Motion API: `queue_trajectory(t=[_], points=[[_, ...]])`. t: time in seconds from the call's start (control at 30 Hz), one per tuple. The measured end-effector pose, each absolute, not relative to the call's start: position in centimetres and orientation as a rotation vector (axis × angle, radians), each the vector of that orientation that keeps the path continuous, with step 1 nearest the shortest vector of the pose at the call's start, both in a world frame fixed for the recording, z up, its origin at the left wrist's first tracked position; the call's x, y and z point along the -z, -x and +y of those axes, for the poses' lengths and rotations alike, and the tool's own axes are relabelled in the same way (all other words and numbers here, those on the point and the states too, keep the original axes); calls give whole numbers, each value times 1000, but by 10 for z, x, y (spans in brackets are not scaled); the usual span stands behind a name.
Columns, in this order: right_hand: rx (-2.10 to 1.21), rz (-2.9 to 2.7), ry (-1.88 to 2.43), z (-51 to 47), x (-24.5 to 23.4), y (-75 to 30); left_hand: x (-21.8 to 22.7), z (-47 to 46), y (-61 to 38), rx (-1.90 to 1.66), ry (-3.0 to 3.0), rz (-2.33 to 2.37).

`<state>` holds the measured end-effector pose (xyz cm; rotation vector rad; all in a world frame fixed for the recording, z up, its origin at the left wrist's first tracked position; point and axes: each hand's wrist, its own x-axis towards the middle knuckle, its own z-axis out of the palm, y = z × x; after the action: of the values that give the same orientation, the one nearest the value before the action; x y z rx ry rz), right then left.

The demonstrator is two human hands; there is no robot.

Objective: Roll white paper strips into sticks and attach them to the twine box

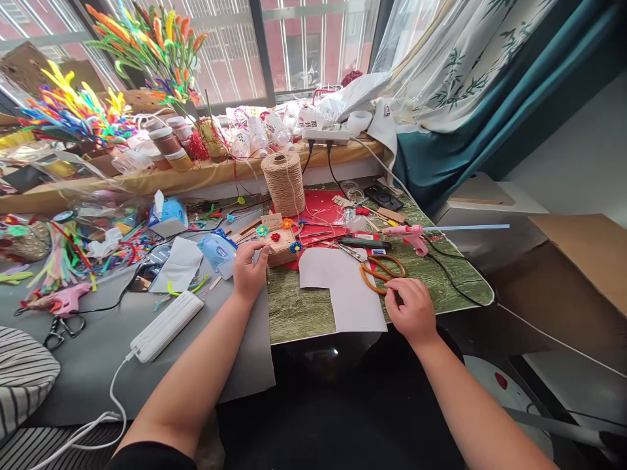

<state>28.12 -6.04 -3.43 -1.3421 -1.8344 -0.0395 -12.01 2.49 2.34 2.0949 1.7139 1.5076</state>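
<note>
My left hand (251,271) rests at the left side of a small twine-wrapped box (281,250), its fingers loosely curled and the thumb apart from them. Nothing shows in its grasp; whether it touches the box is hard to tell. Colourful little flowers (287,223) decorate the box's top. By the tan handles of a pair of scissors (376,277) lies my right hand (412,310), loosely bent, with a gap between thumb and fingers and no object visible in it. Between my hands is a white cut-out sheet (355,303), partly under the scissors.
A large twine spool (284,185) stands behind the box. To the right, a pink glue gun (412,237) holds a long pale stick; its cord trails over the table edge. A utility knife (365,243) lies near the scissors. At left are a white power strip (166,326) and another glue gun (68,300).
</note>
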Motion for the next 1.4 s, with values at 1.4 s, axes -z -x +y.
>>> queue_trajectory(t=[1.4], points=[[95, -1842, 1342, -57, 41, -279, -26, 46, 119, -1536, -2180, 1425]])
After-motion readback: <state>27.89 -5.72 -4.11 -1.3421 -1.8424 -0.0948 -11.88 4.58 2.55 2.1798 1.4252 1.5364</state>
